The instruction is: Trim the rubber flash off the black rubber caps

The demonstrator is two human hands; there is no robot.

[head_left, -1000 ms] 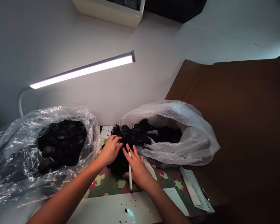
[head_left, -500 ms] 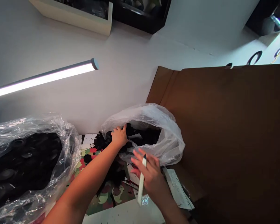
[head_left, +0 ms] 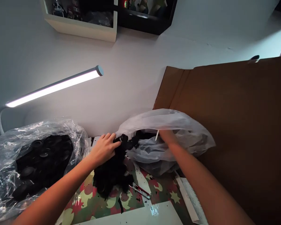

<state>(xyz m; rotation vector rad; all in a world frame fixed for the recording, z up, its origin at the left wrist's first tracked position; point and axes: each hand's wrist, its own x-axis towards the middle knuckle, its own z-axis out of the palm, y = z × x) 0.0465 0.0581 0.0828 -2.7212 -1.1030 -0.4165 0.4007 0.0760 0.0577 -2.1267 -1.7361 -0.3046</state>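
My left hand (head_left: 105,147) is closed at the upper left edge of a heap of soft black pieces (head_left: 111,176), with its fingertips partly hidden. The heap trails up to the mouth of a whitish plastic bag (head_left: 154,156). My right hand (head_left: 165,135) reaches into that bag, and its fingers are mostly hidden by plastic and blur. Beside it pokes out a slim white pen-like stick (head_left: 157,135), held with the hand. Red-handled thread snips (head_left: 140,190) lie below the heap on the patterned mat (head_left: 131,203).
On the left, a clear plastic bag (head_left: 81,156) holds round black pieces (head_left: 45,153). A lit tube lamp (head_left: 58,87) hangs over it. Tall cardboard (head_left: 224,103) stands at right. White paper or card (head_left: 187,200) lies under my right forearm. Wall shelves (head_left: 84,29) are above.
My right hand has gone from in front of the whitish bag into its mouth. My left hand has shifted left from the bag's opening onto the black heap, which now shows more fully.
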